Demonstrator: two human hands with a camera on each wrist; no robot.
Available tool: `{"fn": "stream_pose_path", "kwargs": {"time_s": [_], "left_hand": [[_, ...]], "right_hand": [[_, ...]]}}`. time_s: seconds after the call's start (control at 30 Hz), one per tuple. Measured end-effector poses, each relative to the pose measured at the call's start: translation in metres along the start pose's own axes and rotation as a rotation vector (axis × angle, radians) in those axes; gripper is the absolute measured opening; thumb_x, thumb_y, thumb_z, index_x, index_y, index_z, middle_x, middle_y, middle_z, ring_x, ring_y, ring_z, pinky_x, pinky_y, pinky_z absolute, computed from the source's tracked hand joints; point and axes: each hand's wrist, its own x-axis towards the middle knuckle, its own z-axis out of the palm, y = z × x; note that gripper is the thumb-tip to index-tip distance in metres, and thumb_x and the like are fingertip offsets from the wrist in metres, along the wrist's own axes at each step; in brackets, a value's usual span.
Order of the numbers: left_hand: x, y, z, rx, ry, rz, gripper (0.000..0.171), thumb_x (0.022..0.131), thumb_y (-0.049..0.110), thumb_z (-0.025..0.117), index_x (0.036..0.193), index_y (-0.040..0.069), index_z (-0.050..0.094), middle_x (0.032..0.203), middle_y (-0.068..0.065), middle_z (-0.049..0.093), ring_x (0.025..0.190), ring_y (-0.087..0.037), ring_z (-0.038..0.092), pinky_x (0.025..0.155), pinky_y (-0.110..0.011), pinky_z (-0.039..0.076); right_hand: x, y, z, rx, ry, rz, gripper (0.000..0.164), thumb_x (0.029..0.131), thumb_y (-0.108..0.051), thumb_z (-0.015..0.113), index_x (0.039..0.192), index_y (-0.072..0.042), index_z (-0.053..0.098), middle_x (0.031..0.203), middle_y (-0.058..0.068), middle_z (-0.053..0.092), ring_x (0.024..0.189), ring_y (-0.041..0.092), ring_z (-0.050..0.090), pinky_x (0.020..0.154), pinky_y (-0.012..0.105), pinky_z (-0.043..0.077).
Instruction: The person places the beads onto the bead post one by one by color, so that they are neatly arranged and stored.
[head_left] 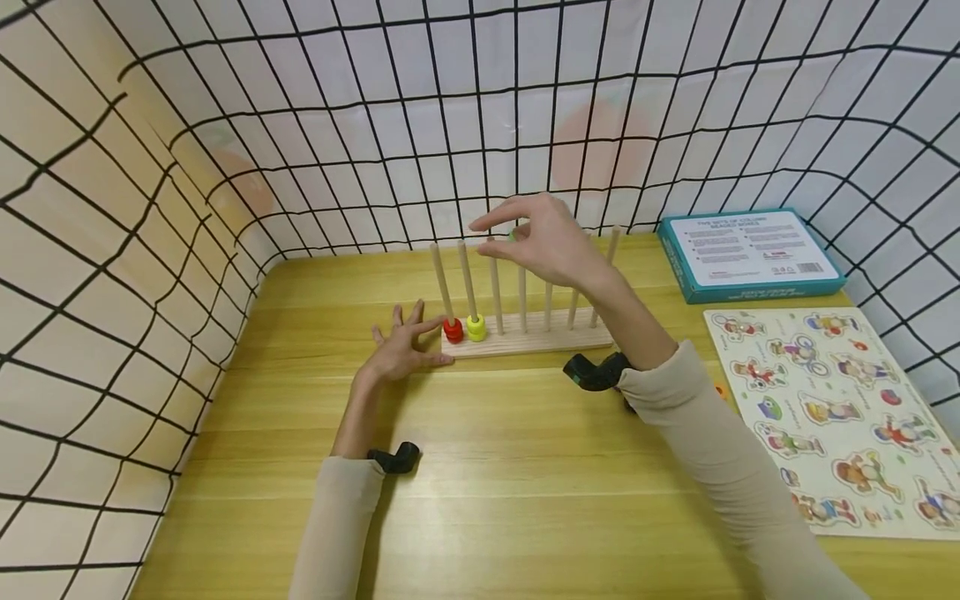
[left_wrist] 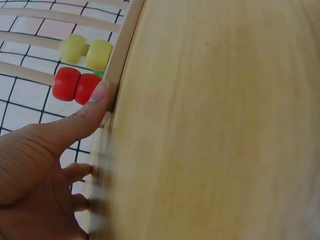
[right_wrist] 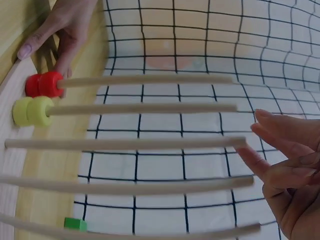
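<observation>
A wooden peg stand (head_left: pixel 540 337) holds several upright rods along the table's far side. Two red beads (right_wrist: pixel 44 84) sit at the foot of the leftmost rod. Two yellow beads (right_wrist: pixel 32 111) are on the rod beside it; in the left wrist view the upper one (left_wrist: pixel 73 48) is blurred. My left hand (head_left: pixel 399 350) rests spread at the stand's left end, its thumb touching the base by the red beads. Near the rod tops, my right hand (head_left: pixel 551 242) hovers with thumb and index finger apart, nothing visible between them. A fingertip overlaps the third rod's tip; contact is unclear.
A green block (right_wrist: pixel 75 224) lies behind the rods. At the right stand a teal box (head_left: pixel 753 254) and, nearer, a picture puzzle board (head_left: pixel 817 400). Black netting (head_left: pixel 517 117) over pale cloth walls the table's back and sides.
</observation>
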Motion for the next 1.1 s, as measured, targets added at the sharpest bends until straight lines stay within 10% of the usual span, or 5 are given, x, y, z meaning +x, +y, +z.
{"fn": "stream_pose_path", "kwargs": {"time_s": [0.23, 0.57, 0.8, 0.97, 1.1], "left_hand": [[-0.002, 0.001, -0.001, 0.002, 0.005, 0.004, 0.078, 0.092, 0.038, 0.078, 0.159, 0.021, 0.041, 0.175, -0.015, -0.004, 0.157, -0.046, -0.024, 0.112, -0.076, -0.028], [-0.004, -0.002, -0.005, 0.002, 0.005, 0.01, 0.078, 0.093, 0.037, 0.077, 0.159, 0.018, 0.041, 0.175, -0.018, -0.003, 0.156, -0.049, -0.024, 0.11, -0.079, -0.027], [-0.003, -0.001, -0.002, -0.017, 0.005, 0.016, 0.078, 0.093, 0.036, 0.077, 0.16, 0.018, 0.04, 0.175, -0.018, -0.004, 0.156, -0.048, -0.024, 0.11, -0.079, -0.027], [-0.003, -0.001, 0.0, -0.031, 0.002, 0.015, 0.079, 0.093, 0.035, 0.078, 0.16, 0.019, 0.04, 0.175, -0.017, -0.004, 0.156, -0.047, -0.026, 0.11, -0.079, -0.028], [-0.002, 0.0, 0.001, -0.039, -0.003, 0.017, 0.079, 0.092, 0.035, 0.078, 0.16, 0.018, 0.04, 0.175, -0.017, -0.005, 0.156, -0.047, -0.026, 0.11, -0.078, -0.028]], "right_hand": [[-0.037, 0.019, -0.035, 0.091, 0.149, -0.021, 0.031, 0.096, -0.02, 0.075, 0.126, -0.014, 0.075, 0.146, 0.009, 0.062, 0.043, 0.007, 0.031, 0.043, 0.021, 0.027], [-0.088, 0.073, -0.076, 0.005, 0.173, 0.19, 0.042, 0.098, -0.041, 0.07, 0.138, -0.026, 0.067, 0.08, -0.013, 0.062, 0.041, 0.011, 0.028, 0.037, 0.031, 0.025], [-0.12, 0.109, -0.083, -0.034, 0.13, 0.319, 0.052, 0.1, -0.045, 0.066, 0.146, -0.02, 0.06, 0.147, 0.012, 0.061, 0.051, 0.009, 0.049, 0.048, 0.032, 0.032], [-0.137, 0.134, -0.081, -0.06, 0.053, 0.399, 0.051, 0.101, -0.044, 0.066, 0.146, -0.02, 0.06, 0.127, 0.018, 0.068, 0.051, 0.007, 0.041, 0.049, 0.029, 0.034], [-0.148, 0.151, -0.077, -0.059, -0.02, 0.437, 0.05, 0.102, -0.035, 0.066, 0.147, -0.015, 0.059, 0.147, 0.02, 0.059, 0.061, 0.01, 0.045, 0.054, 0.025, 0.039]]}}
